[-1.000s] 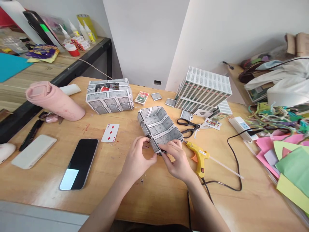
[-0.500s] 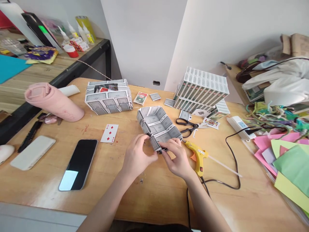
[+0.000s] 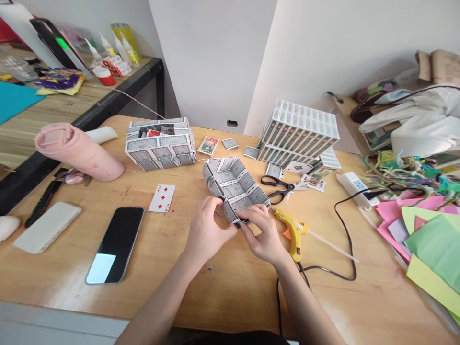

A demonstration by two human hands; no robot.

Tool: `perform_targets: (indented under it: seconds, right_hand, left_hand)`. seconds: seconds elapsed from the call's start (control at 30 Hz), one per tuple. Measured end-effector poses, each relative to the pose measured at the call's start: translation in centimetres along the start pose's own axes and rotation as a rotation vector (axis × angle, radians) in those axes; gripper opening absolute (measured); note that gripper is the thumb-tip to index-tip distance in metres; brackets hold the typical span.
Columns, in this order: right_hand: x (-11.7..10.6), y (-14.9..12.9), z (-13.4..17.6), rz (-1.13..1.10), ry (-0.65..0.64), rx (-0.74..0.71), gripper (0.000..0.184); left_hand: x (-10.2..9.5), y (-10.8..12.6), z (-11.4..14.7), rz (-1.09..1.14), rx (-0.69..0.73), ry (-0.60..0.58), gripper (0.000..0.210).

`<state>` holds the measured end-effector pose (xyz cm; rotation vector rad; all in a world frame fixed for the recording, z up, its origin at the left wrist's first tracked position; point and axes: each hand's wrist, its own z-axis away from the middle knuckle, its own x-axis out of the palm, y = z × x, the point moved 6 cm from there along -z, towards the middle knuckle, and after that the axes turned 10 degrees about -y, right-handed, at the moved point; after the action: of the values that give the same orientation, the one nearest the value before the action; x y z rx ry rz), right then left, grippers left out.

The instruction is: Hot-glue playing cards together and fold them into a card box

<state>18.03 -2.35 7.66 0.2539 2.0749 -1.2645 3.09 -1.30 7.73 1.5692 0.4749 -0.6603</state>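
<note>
An open-topped box made of grey-patterned playing cards (image 3: 239, 184) rests on the table in front of me. My left hand (image 3: 206, 227) pinches the near end wall at its left corner, thumb low and fingers at the upper edge. Gripping the right part of that same near end is my right hand (image 3: 262, 235), its fingers over the rim and thumb outside. A yellow hot glue gun (image 3: 296, 232) lies just right of my right hand. Beyond it are black-handled scissors (image 3: 278, 189). To the left lies a three of diamonds card (image 3: 162, 198).
A finished-looking card box (image 3: 161, 148) and stacked card packs (image 3: 298, 134) stand at the back. A pink tumbler (image 3: 81, 151), phone (image 3: 115, 244) and white power bank (image 3: 48, 227) occupy the left. On the right are a power strip (image 3: 355, 187), black cord and coloured paper (image 3: 434, 244).
Both hands keep their grip on the near end of the card box. The whole view has shifted very slightly; the objects on the table stay in place.
</note>
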Motion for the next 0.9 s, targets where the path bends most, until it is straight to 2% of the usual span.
perform_targets:
  seconds: [0.2,0.4,0.6,0.9]
  right_hand:
    - [-0.5,0.3,-0.1,-0.025,0.012,0.004,0.022]
    - [-0.4,0.1,-0.1,-0.005,0.005,0.016,0.022]
    - [-0.5,-0.1,-0.2,-0.009,0.005,0.011,0.022]
    - [-0.6,-0.4,-0.3,-0.022,-0.060,-0.013,0.029]
  left_hand:
    - [-0.6,-0.3,-0.2,0.063,0.132,-0.145,0.035]
    - [-1.2,0.2,-0.7,-0.109,0.208,-0.137,0.035]
    - [-0.8,1.3,-0.8,-0.288,0.195,-0.097,0.030]
    - [-0.2,1.0,-0.8,-0.285,0.082,-0.082,0.029]
